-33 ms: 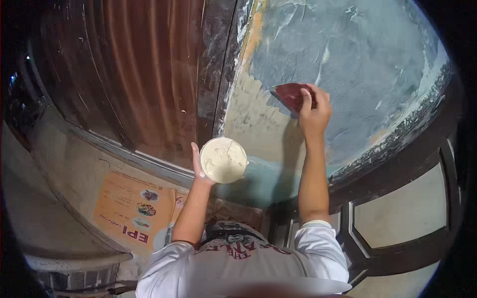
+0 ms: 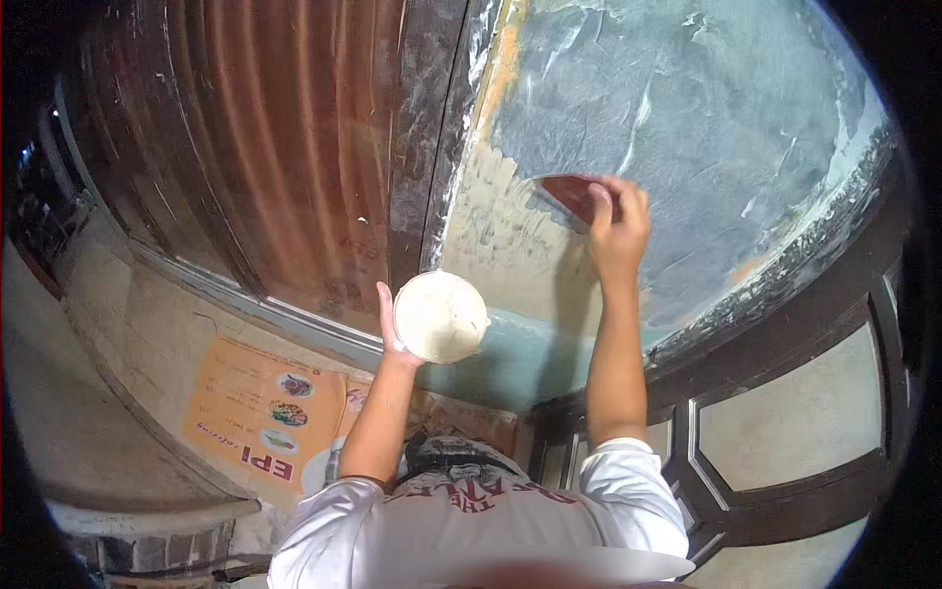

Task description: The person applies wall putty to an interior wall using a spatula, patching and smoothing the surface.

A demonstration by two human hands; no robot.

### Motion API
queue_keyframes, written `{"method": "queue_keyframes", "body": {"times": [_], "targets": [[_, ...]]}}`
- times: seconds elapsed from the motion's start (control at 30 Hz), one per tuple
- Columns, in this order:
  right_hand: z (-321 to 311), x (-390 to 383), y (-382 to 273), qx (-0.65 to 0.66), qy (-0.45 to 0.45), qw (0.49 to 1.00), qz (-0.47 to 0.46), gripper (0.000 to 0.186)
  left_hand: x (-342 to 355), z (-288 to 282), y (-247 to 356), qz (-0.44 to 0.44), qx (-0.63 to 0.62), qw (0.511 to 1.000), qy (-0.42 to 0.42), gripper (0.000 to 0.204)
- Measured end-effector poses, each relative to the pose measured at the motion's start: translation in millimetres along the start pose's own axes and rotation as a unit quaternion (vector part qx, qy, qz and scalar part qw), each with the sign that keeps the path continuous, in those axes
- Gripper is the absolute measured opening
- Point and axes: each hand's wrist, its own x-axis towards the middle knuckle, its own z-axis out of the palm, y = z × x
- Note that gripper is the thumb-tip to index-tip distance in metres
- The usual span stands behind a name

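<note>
My left hand [image 2: 392,342] supports a round tub [image 2: 396,334] of cream-coloured putty [image 2: 442,314] from beneath. Its thumb stands up along the tub's left side, while its other fingers are hidden below. Farther up and to the right, my right hand [image 2: 621,234] grips a dark red flat scraper [image 2: 571,194] between thumb and fingers. The scraper lies at or very near the wall [image 2: 677,167], where grey-blue filler borders a bare beige patch [image 2: 505,226]. Whether its edge touches the surface is hard to tell.
A brown ribbed panel [image 2: 285,128] with a dark wooden frame [image 2: 417,147] stands left of the wall. Dark framed light panels [image 2: 795,422] are at the lower right. An orange printed banner [image 2: 235,412] lies lower left, above a grey slatted container [image 2: 157,550].
My right hand and the scraper have shifted slightly down, and the scraper's visible face has narrowed as it tilts. The tub and my left hand have barely moved.
</note>
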Motion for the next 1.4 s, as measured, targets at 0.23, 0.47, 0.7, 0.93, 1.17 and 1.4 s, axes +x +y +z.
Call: {"method": "queue_keyframes", "body": {"times": [0.23,0.47,0.7,0.93,1.17,1.4], "targets": [[-4.1,-100.1,9.6,0.222,-0.199,0.915,0.272,0.013,-1.1,14.1,-8.5,-0.004,-0.005,1.0,0.024,0.102],[-16.4,-131.5,-22.0,0.028,-0.301,0.951,0.07,0.03,-4.5,7.6,-23.4,0.001,-0.01,1.0,0.019,0.106],[-12.9,-175.7,-1.7,0.115,-0.229,0.966,0.032,0.044,-7.2,-8.7,-45.5,0.041,0.01,0.997,0.064,0.107],[-24.5,-205.1,13.2,0.097,-0.156,0.981,0.058,0.041,-4.4,-10.5,-71.5,0.082,0.016,0.993,0.08,0.103],[-71.1,-205.4,17.3,0.089,-0.118,0.989,0.032,0.031,-10.8,10.3,-90.6,0.033,0.037,0.996,0.08,0.107],[-107.2,-235.2,14.9,0.07,-0.105,0.989,0.073,0.023,-28.1,17.5,-111.6,0.02,0.047,0.995,0.086,0.109]]}}
